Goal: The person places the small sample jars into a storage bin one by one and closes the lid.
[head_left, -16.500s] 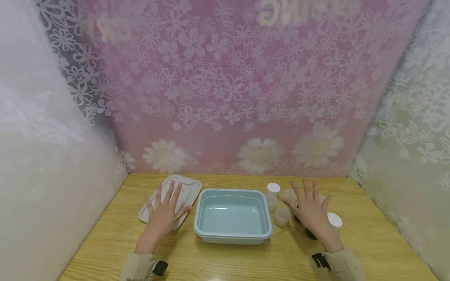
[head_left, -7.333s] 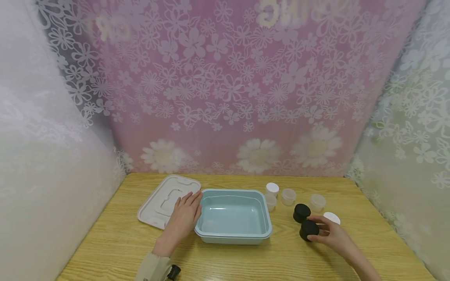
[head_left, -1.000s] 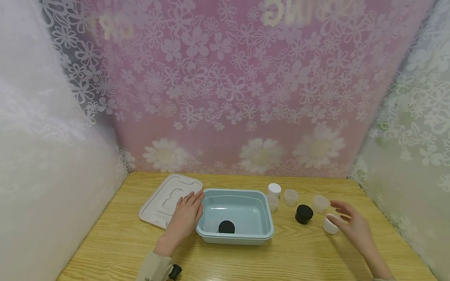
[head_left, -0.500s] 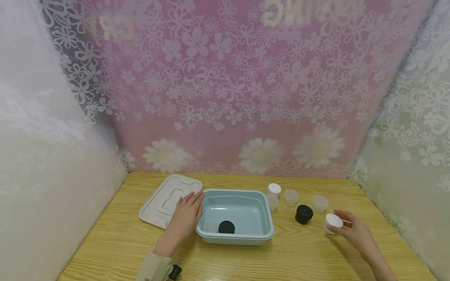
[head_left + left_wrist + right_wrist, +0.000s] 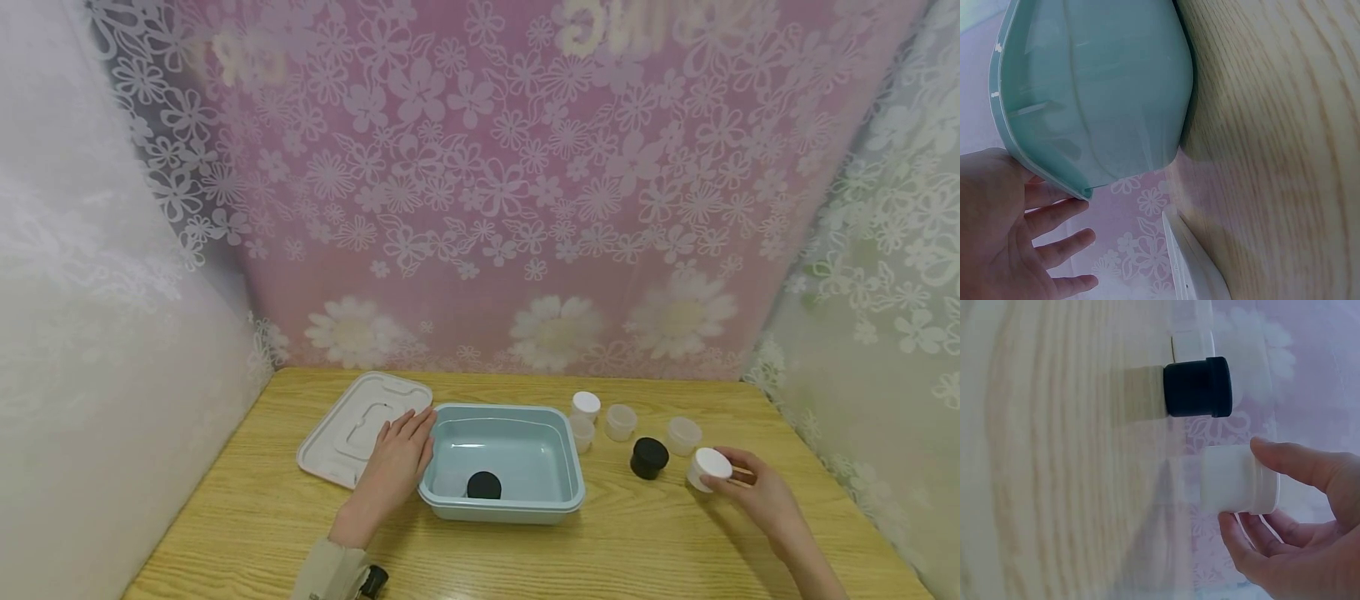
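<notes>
Right hand: the right hand [image 5: 761, 487] is clamped, thumb and fingers on opposite sides, on a white, round, lidded plastic jar [image 5: 709, 469].
White jar: roughly upright, well to the right of the tub; the right wrist view shows its base clear of the wood-grain counter [image 5: 637, 550].
Left hand: the left hand [image 5: 397, 458] has its fingers extended and touches the left rim of a pale blue, rectangular plastic tub [image 5: 502, 506]; its thumb cannot be made out.
Hands: well apart.
Tub: uncovered, with one black, round, lidded jar [image 5: 483, 485] inside near the front wall, left of centre.
Right-side group: on the counter stand a second black jar [image 5: 649, 458], a second white jar [image 5: 586, 407] and three small, translucent, round plastic pots [image 5: 621, 422]; whether the nearest pot touches the tub cannot be told.
Lid: a pale, rectangular plastic lid [image 5: 330, 450] lies flat left of the tub, partly behind the left hand.
Done, judging by where things lie: one jar is in the tub and another is in hand.
Left, by the same judgement: five containers remain outside on the counter, and the lid is off.
</notes>
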`<state>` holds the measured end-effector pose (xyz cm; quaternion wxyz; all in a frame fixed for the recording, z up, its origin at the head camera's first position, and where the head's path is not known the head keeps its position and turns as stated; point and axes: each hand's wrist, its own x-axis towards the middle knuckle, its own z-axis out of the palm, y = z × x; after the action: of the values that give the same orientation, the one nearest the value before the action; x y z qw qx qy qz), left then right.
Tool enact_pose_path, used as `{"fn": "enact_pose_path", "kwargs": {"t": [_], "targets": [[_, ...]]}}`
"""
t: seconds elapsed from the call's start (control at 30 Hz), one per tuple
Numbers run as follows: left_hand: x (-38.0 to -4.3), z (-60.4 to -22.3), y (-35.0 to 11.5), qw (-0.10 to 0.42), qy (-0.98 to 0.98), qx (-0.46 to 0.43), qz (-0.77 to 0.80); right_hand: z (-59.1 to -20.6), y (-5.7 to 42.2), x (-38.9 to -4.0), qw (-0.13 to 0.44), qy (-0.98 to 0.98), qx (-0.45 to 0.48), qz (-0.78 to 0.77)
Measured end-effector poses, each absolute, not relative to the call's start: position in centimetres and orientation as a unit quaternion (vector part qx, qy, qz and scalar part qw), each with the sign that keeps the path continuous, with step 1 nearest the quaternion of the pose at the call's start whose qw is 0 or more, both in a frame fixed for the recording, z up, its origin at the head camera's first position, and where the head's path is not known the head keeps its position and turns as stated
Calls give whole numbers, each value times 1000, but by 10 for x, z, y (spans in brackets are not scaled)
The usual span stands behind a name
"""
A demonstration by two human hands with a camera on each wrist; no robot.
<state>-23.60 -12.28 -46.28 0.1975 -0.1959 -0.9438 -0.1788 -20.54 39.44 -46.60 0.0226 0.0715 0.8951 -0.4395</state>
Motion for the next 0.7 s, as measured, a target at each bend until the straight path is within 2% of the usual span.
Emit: {"fn": "enact_pose_path", "kwargs": {"t": [0.43,0.7], "targets": [[-236,-463,-124,204,-943,-200,-170,-447,362,-202,-60,884,26,-462],[-237,-464,-123,201,-944,-198,-170,-435,341,-204,-80,875,-8,-477]]}}
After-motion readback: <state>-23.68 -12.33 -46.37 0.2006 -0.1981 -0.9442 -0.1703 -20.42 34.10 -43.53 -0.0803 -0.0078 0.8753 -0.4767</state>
